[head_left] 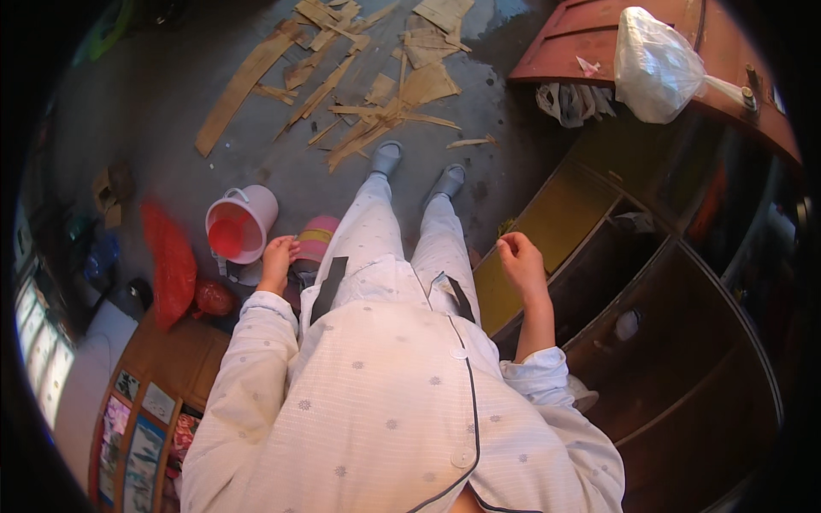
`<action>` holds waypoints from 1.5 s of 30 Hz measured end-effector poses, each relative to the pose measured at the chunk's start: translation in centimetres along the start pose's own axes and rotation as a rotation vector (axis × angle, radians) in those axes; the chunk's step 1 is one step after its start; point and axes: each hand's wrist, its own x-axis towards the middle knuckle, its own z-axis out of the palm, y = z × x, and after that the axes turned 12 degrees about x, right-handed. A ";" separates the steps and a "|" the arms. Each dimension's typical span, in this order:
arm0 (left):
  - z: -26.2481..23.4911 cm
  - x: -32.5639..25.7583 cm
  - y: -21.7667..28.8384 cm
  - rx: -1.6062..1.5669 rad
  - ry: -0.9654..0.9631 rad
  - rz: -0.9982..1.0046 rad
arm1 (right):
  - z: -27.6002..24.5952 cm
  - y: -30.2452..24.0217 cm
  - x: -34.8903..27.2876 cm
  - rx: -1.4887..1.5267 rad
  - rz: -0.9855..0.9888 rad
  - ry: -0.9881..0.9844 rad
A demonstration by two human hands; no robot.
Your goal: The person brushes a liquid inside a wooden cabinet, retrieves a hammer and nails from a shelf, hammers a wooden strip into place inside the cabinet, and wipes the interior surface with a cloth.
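Holds left hand, loosely curled, near a pink bucket and right hand, half-bent, near a brown cabinet, with any grip impossible to tell.

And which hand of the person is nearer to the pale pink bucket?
Left. The left hand appears just lower right of the pale pink bucket in the picture; the right hand is farther off, to the right, beyond both legs.
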 end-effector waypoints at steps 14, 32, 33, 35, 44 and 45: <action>-0.3 6.8 14.0 0.216 -0.220 0.074 | 6.8 -0.9 -5.5 0.120 0.209 0.074; 16.7 -1.0 31.0 0.600 -0.610 0.633 | 4.2 -1.0 -10.1 0.345 0.154 0.379; 17.5 -1.5 31.2 0.625 -0.656 0.712 | 4.3 -0.5 -10.1 0.329 0.129 0.400; 19.9 -2.9 31.6 0.745 -0.662 0.812 | 3.1 -0.4 -9.8 0.323 0.134 0.431; 30.4 -13.4 33.2 0.809 -0.841 0.839 | -3.9 3.0 -6.7 0.421 0.094 0.424; 31.8 -14.1 33.5 0.822 -0.860 0.831 | -5.0 3.7 -5.7 0.423 0.069 0.409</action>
